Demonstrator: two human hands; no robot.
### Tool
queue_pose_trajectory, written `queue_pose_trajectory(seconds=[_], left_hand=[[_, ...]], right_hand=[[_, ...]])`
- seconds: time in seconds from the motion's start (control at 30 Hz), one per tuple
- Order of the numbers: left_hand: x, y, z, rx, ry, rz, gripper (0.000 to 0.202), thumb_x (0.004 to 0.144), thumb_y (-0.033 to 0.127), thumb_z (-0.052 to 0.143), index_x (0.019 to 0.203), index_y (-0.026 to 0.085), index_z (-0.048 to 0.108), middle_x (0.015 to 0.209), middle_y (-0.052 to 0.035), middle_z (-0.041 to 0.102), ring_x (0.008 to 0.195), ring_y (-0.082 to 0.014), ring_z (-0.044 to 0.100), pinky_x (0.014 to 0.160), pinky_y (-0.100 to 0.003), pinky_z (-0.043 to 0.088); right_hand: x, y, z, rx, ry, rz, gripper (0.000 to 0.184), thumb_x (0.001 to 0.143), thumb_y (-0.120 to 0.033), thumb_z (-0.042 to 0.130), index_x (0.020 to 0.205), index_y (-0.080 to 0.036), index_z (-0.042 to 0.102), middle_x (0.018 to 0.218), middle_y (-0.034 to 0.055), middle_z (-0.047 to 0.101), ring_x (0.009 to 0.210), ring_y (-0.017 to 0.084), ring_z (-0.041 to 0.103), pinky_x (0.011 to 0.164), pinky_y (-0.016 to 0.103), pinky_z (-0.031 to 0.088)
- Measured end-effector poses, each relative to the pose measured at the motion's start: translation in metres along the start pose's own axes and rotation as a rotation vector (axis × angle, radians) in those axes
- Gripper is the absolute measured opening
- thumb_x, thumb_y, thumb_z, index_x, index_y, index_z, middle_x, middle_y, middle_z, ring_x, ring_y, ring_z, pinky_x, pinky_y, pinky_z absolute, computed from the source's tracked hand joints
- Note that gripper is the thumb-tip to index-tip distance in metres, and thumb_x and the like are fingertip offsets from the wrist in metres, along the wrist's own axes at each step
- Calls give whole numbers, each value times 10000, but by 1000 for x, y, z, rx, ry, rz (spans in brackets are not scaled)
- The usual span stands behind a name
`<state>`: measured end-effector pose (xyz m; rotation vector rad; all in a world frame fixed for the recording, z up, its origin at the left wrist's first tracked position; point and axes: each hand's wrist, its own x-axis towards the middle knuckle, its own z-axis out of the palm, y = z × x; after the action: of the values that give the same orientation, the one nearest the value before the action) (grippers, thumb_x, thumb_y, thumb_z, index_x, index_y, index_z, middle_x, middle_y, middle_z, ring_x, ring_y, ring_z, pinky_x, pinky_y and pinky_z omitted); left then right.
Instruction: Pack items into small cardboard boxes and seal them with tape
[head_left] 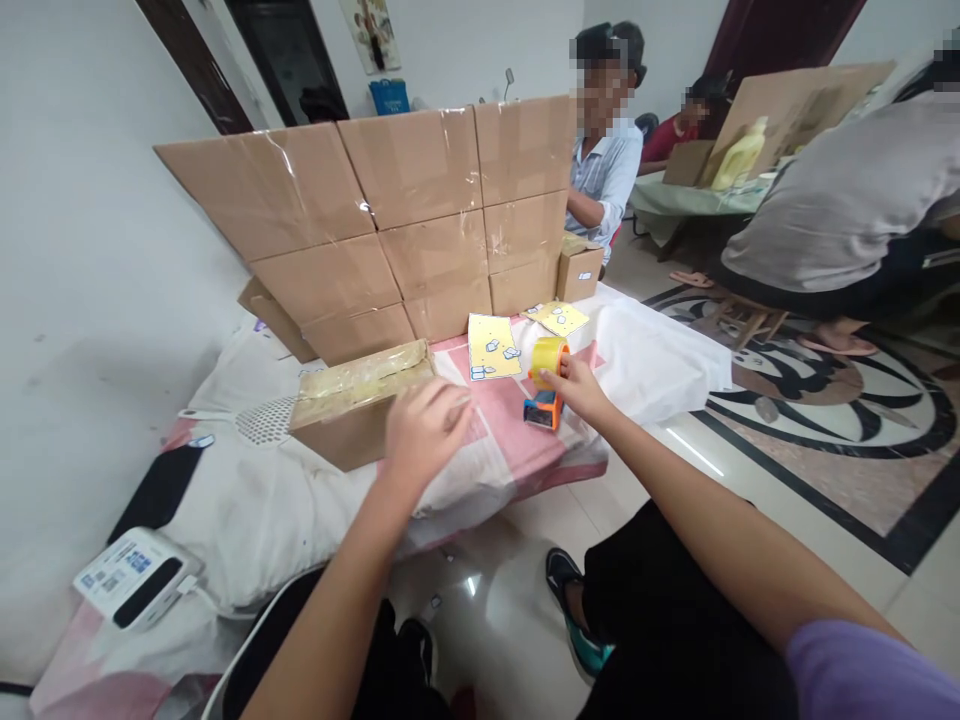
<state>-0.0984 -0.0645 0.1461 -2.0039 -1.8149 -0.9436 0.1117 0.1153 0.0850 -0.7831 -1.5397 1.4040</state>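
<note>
A taped brown cardboard box (352, 405) lies on the white-and-pink covered surface (285, 500) in front of me. My left hand (426, 430) hovers at the box's near right corner, fingers curled and slightly blurred, with nothing visible in them. My right hand (577, 385) grips a tape dispenser (545, 385) with a yellow tape roll and an orange-blue body, resting on the pink cloth. Two yellow sticker sheets (491, 347) lie just behind the dispenser.
A wall of stacked taped cartons (405, 220) stands behind the box, with a small carton (579, 268) at its right end. A white device (139, 578) lies at the near left. Other people sit and bend at the back right. Patterned tiled floor (825, 400) spreads to the right.
</note>
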Motion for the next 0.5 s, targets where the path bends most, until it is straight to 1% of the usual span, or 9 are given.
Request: queue_pose_trajectory(seconds=[0.03, 0.07, 0.1, 0.17, 0.23, 0.3, 0.37, 0.43, 0.5], left_hand=[[-1, 11, 11, -103, -68, -34, 198, 931, 345, 574, 995, 230, 722, 1011, -58, 681, 966, -233, 618, 874, -371, 433], [-3, 20, 22, -238, -125, -97, 225, 912, 363, 606, 1055, 231, 718, 1073, -65, 663, 990, -230, 612, 879, -360, 441], [-5, 26, 33, -396, -157, -182, 256, 893, 374, 631, 1086, 228, 717, 1109, -71, 645, 1003, -228, 609, 882, -352, 447], [-8, 34, 48, -672, -183, -338, 269, 860, 397, 657, 1030, 206, 739, 1073, -82, 632, 973, -226, 612, 848, -340, 464], [-10, 37, 55, -822, -184, -416, 250, 841, 412, 660, 887, 185, 755, 986, -81, 626, 938, -221, 615, 810, -324, 471], [-11, 38, 52, -868, -168, -435, 268, 831, 432, 657, 800, 180, 745, 963, -75, 620, 935, -212, 611, 792, -305, 469], [-12, 41, 44, -917, -144, -484, 275, 809, 446, 675, 780, 178, 733, 960, -67, 628, 925, -199, 600, 780, -288, 460], [-14, 47, 35, -967, -152, -554, 295, 803, 462, 674, 771, 172, 719, 878, -56, 649, 844, -180, 597, 736, -275, 449], [-16, 54, 29, -1015, -195, -619, 317, 802, 477, 668, 759, 164, 698, 756, -42, 655, 727, -160, 591, 660, -264, 426]], right_hand=[[-4, -4, 5, 3, -39, -47, 337, 736, -406, 772, 927, -186, 602, 886, 58, 696, 827, 230, 674, 813, 409, 563], [-8, -8, 12, 10, -72, -96, 352, 780, -440, 740, 982, -188, 598, 940, 64, 698, 869, 229, 674, 841, 410, 557], [-14, -13, 20, 15, -101, -143, 366, 820, -467, 705, 1034, -195, 587, 989, 67, 694, 907, 225, 669, 862, 406, 550], [-26, -22, 36, 25, -144, -209, 370, 881, -499, 644, 1102, -215, 559, 1048, 64, 673, 939, 214, 654, 872, 386, 542], [-36, -29, 49, 19, -158, -242, 337, 924, -528, 580, 1084, -234, 544, 1021, 50, 650, 889, 200, 638, 823, 357, 539], [-42, -34, 55, -25, -129, -283, 337, 951, -569, 505, 1008, -239, 540, 922, 34, 619, 787, 190, 598, 738, 334, 515], [-43, -35, 57, -106, -73, -350, 385, 964, -608, 444, 916, -235, 531, 808, 20, 570, 699, 185, 533, 660, 322, 461], [-41, -36, 56, -163, -5, -402, 426, 980, -620, 388, 833, -235, 496, 726, 7, 512, 640, 179, 466, 609, 316, 402], [-38, -38, 56, -174, 75, -428, 450, 998, -614, 338, 767, -241, 439, 675, -2, 460, 611, 176, 421, 592, 313, 366]])
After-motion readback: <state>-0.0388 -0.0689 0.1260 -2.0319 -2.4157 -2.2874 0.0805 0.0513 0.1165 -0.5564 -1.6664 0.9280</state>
